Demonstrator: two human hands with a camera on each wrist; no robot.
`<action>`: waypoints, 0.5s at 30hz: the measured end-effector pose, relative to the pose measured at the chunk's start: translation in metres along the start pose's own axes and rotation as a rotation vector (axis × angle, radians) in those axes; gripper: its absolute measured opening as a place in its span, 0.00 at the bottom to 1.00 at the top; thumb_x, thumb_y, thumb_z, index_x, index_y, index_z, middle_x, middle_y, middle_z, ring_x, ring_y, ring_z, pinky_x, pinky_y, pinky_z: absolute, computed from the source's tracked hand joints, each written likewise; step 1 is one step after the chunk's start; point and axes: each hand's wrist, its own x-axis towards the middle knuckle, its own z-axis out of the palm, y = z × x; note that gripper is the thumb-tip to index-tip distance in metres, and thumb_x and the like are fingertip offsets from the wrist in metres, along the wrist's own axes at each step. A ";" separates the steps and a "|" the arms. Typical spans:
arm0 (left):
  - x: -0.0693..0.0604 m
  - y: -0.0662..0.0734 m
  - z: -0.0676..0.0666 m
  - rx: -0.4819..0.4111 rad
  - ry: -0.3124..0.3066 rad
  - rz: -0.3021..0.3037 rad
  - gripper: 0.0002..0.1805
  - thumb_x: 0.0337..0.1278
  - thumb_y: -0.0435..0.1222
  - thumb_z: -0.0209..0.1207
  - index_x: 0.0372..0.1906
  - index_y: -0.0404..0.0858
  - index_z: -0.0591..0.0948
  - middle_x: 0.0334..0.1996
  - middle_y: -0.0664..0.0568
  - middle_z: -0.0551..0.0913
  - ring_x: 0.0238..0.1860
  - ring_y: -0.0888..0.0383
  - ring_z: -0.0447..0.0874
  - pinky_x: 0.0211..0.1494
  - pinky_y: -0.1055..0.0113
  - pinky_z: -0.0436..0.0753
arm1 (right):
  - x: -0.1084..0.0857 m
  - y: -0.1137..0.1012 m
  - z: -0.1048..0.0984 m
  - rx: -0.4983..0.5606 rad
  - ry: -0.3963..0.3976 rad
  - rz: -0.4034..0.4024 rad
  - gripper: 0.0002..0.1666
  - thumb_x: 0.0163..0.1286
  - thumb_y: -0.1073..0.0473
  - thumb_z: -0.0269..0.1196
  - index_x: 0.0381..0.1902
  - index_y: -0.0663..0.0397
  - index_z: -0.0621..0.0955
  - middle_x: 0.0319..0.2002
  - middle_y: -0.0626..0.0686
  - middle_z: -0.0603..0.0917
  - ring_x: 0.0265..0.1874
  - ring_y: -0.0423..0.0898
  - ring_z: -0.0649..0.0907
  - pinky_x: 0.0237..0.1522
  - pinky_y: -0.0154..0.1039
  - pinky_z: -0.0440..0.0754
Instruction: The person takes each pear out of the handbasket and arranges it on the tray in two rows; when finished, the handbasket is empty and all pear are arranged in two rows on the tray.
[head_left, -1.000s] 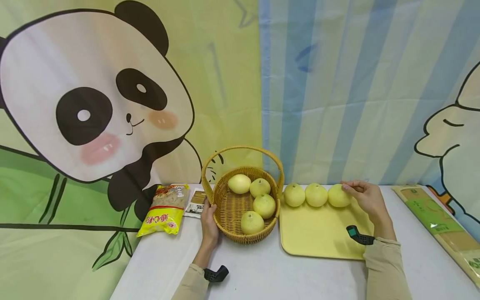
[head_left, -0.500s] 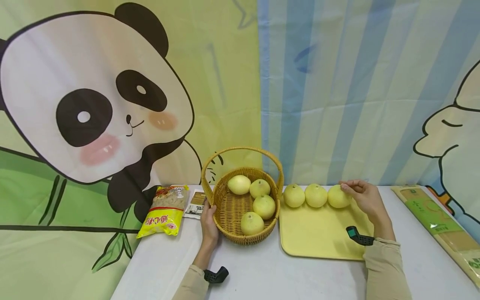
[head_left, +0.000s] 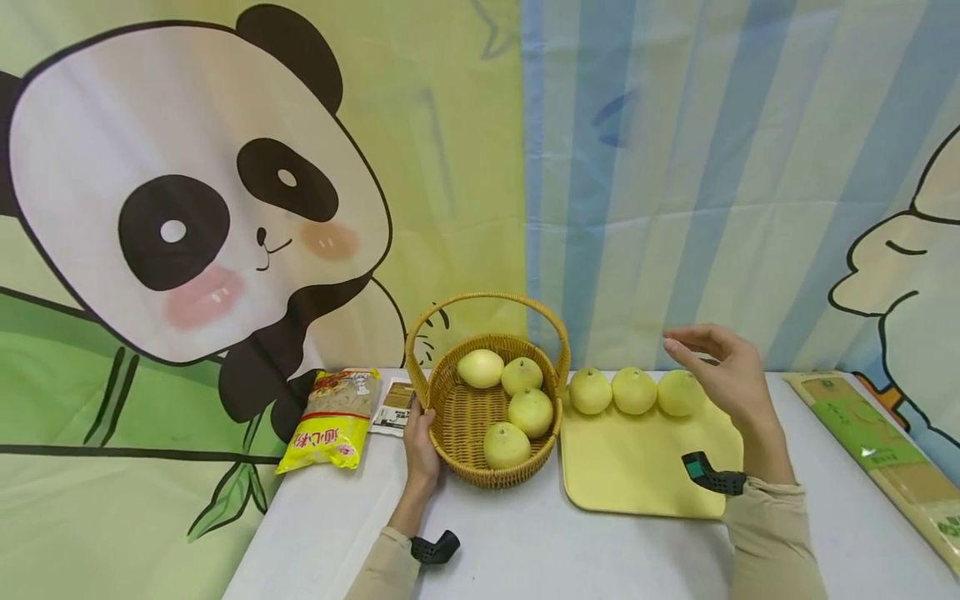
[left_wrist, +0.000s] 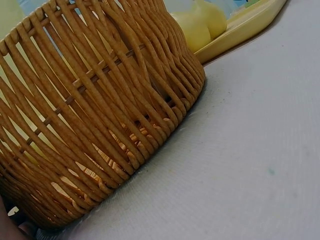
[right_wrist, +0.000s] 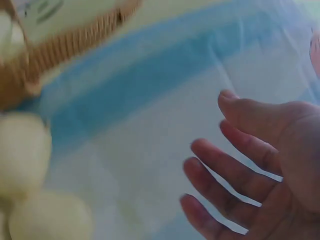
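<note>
A wicker basket [head_left: 468, 417] with an arched handle holds several pale yellow-green round fruits [head_left: 506, 446]. My left hand [head_left: 422, 450] rests against its left side, fingers mostly hidden behind the wicker; the left wrist view shows the woven wall [left_wrist: 100, 105] up close. Three more such fruits [head_left: 633, 391] stand in a row along the back of a yellow tray [head_left: 645, 471]. Above and to the right of the rightmost one, my right hand [head_left: 723, 371] is raised with nothing in it. In the right wrist view that hand [right_wrist: 260, 170] has its fingers spread and relaxed.
Left of the basket lie a yellow-and-red food bag [head_left: 333, 421] and a small flat packet [head_left: 392, 408]. A long green-and-tan package [head_left: 870, 442] lies at the right. Behind the white table [head_left: 510, 550] hangs a printed curtain [head_left: 465, 167].
My right hand has let go of the rightmost fruit and risen above it. The left hand stays at the basket, and the fruits keep their places.
</note>
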 end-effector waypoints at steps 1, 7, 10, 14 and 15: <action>0.001 0.000 0.000 -0.003 0.000 0.003 0.33 0.79 0.39 0.38 0.85 0.42 0.59 0.82 0.42 0.65 0.81 0.42 0.64 0.83 0.44 0.61 | 0.000 -0.010 0.006 0.013 -0.039 -0.028 0.21 0.78 0.50 0.66 0.61 0.56 0.84 0.53 0.34 0.88 0.50 0.26 0.83 0.51 0.21 0.80; 0.002 0.000 0.000 -0.006 0.004 -0.001 0.33 0.78 0.39 0.38 0.85 0.42 0.60 0.81 0.43 0.66 0.81 0.43 0.64 0.83 0.46 0.62 | 0.004 -0.046 0.059 0.162 -0.361 -0.101 0.17 0.78 0.54 0.66 0.59 0.54 0.85 0.58 0.57 0.88 0.56 0.42 0.87 0.56 0.34 0.86; 0.001 0.002 0.000 0.001 0.009 -0.011 0.33 0.78 0.39 0.38 0.84 0.42 0.61 0.81 0.42 0.67 0.80 0.43 0.66 0.82 0.48 0.64 | 0.006 -0.055 0.089 0.188 -0.496 -0.133 0.19 0.76 0.55 0.67 0.61 0.53 0.84 0.59 0.60 0.86 0.59 0.52 0.86 0.58 0.42 0.87; 0.000 0.002 0.001 0.013 0.016 -0.017 0.33 0.78 0.39 0.38 0.84 0.42 0.62 0.80 0.42 0.68 0.79 0.43 0.67 0.82 0.48 0.65 | 0.010 -0.065 0.122 0.140 -0.636 -0.195 0.24 0.76 0.51 0.68 0.66 0.51 0.82 0.64 0.59 0.84 0.64 0.58 0.83 0.63 0.54 0.84; 0.000 0.002 0.001 0.015 0.015 -0.015 0.33 0.78 0.39 0.38 0.84 0.42 0.62 0.80 0.42 0.68 0.79 0.43 0.67 0.82 0.47 0.64 | 0.012 -0.067 0.128 0.112 -0.664 -0.213 0.25 0.76 0.49 0.68 0.67 0.49 0.82 0.65 0.58 0.84 0.65 0.58 0.83 0.64 0.58 0.83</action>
